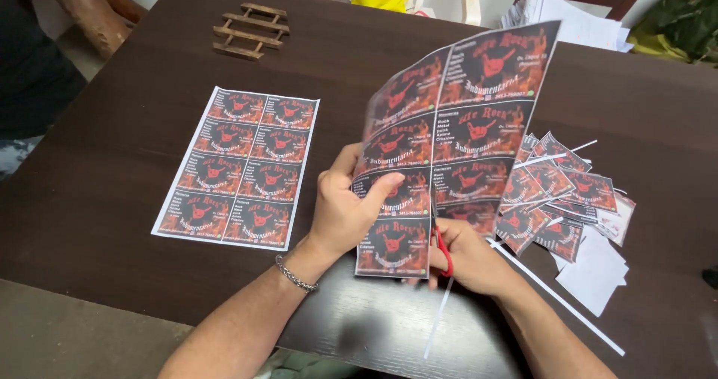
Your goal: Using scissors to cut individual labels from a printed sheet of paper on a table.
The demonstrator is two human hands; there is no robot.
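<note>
Hands first: the right hand point(471, 259) is closed on red-handled scissors point(441, 250) whose blades run up into a printed sheet of dark cards point(456, 140), which the left hand point(345, 207) pinches upright above the dark surface point(112, 147). Cut cards point(568, 192) lie in a heap to the right, another uncut sheet point(239, 166) to the left, and a wooden trivet point(250, 30) sits farther back.

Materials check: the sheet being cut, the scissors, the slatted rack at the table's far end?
Sheet: thin printed paper, probably with a slight sheen; it bows in the left hand. Scissors in the right hand: red handle, likely plastic; blades mostly hidden. Rack: bare brown slats, apparently unfinished wood.
</note>
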